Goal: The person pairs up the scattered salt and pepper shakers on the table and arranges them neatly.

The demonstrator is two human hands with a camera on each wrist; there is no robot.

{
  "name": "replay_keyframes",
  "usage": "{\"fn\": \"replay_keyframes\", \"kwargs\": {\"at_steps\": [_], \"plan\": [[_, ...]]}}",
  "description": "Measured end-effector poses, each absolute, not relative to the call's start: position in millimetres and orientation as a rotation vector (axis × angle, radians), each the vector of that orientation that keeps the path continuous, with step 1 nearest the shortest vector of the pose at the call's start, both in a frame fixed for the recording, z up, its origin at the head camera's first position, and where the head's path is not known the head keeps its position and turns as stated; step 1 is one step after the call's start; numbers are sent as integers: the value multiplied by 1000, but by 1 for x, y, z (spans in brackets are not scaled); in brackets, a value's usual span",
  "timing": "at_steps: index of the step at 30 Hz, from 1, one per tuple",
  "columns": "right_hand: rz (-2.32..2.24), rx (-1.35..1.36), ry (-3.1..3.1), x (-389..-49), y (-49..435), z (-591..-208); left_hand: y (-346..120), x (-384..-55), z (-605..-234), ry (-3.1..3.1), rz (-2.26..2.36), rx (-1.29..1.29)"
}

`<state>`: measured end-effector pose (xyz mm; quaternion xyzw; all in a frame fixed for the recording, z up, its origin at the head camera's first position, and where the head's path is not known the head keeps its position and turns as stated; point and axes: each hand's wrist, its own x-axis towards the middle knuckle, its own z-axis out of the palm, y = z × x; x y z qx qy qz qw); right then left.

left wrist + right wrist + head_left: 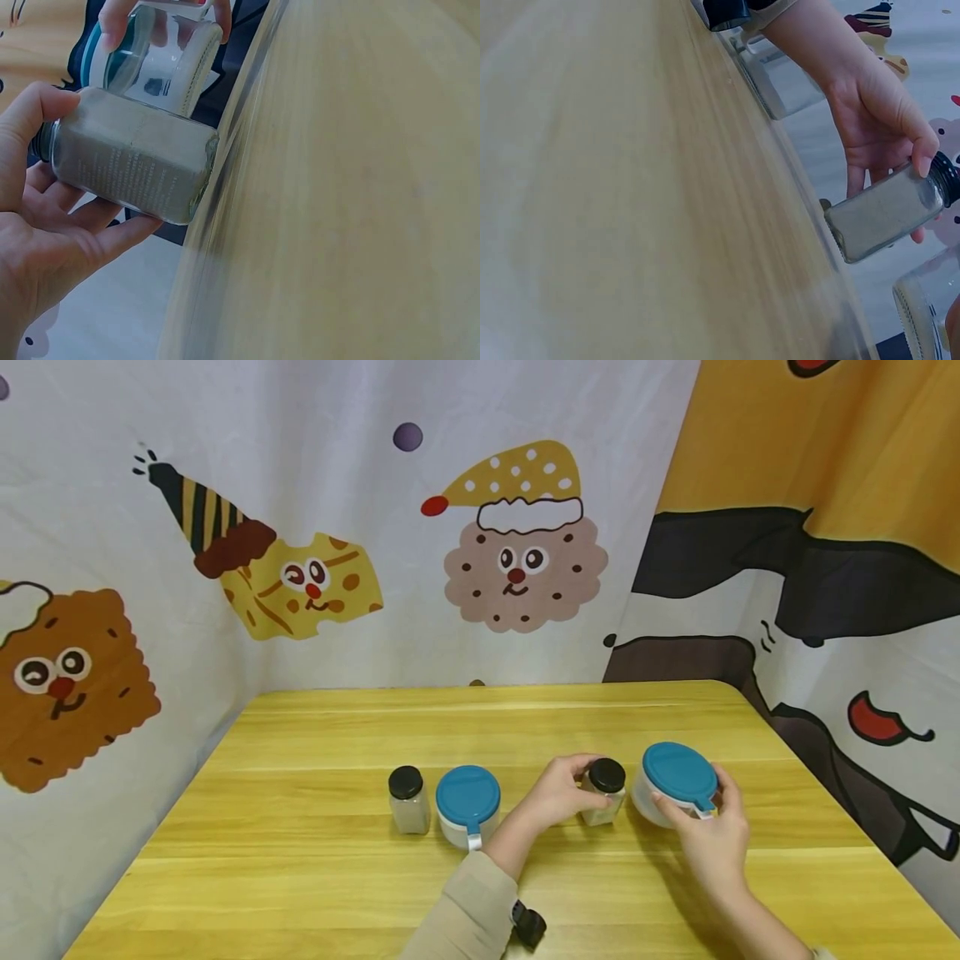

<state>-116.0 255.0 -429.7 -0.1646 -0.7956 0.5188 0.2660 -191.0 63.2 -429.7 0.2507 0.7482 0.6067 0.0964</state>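
My left hand (558, 793) grips a small glass jar (602, 806) with a black lid, thumb on one side and fingers on the other. Pale powder fills this jar (135, 154), and small print shows on its side in the left wrist view. To its right, my right hand (716, 839) holds a round clear container (648, 797) with a blue lid (680, 772), thumb and fingers spread about its sides. That container leans slightly; whether its base touches the table cannot be told. Only a sliver of my right hand (952, 330) enters the right wrist view.
Left of my left forearm stand a second blue-lidded container (468, 806) and, beside it, another black-lidded jar (408, 802). They rest on a wooden table (300, 893). A printed cloth (330, 485) hangs behind the table. A black strap (528, 927) sits at my left wrist.
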Motion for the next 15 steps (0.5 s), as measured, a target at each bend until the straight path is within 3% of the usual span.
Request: {"fn": "replay_keyframes", "kwargs": {"at_steps": [15], "plan": [[1408,-449,-2164,-112,256,-435,63,-190,-429,2197,1777,766]]}}
